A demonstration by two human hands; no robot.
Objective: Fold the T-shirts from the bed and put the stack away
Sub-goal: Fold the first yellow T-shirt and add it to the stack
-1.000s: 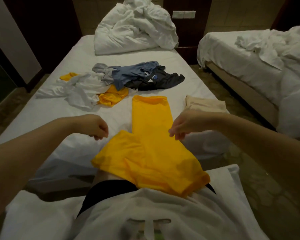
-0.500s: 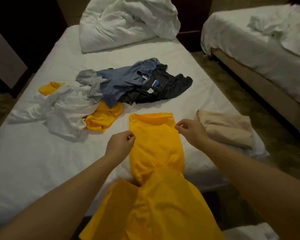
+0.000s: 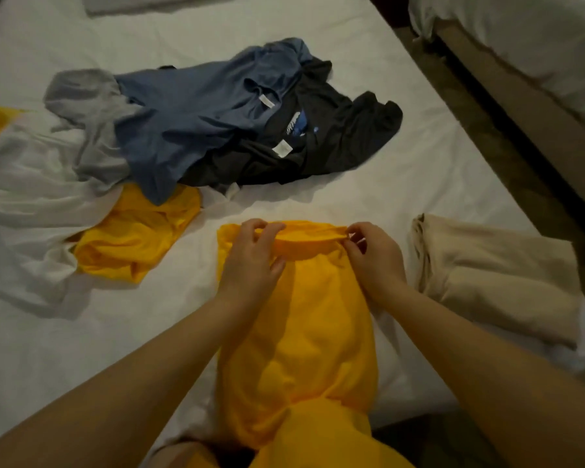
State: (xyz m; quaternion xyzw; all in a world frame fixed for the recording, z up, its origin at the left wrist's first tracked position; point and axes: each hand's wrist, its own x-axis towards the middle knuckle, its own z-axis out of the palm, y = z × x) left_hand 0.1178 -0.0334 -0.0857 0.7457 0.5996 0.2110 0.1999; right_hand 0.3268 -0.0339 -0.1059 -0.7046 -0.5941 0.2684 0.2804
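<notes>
**Left hand (image 3: 254, 261) and right hand (image 3: 375, 261) on the far edge of the yellow T-shirt (image 3: 304, 332)**

Both hands have hold of the shirt. The left one has its fingers curled over the far edge near the left corner. The right one pinches the far right corner between thumb and fingertips. The edge between them is lifted and slightly rolled.

The shirt lies on the bed (image 3: 402, 184) as a long narrow strip running away from me. Its near end spills over the mattress edge towards my body.

From my seat, I judge the step to be the crosswise fold. To do it well I would keep the two corners level and bring them towards me together. The side edges should land on each other, and then I would press the crease flat. The overhanging end could drag the strip askew, so I would gather it onto the mattress first.

Both forearms reach forward and converge, palms down, wrists a little bent, on either side of the strip.

Just right of the strip sits a folded beige T-shirt (image 3: 493, 282), apart from it. To the left lies a crumpled second yellow T-shirt (image 3: 132, 241). Beyond are the blue T-shirt (image 3: 196, 123), black T-shirt (image 3: 335, 140), grey T-shirt (image 3: 88, 130) and white T-shirt (image 3: 31, 204), all heaped and unfolded.
</notes>
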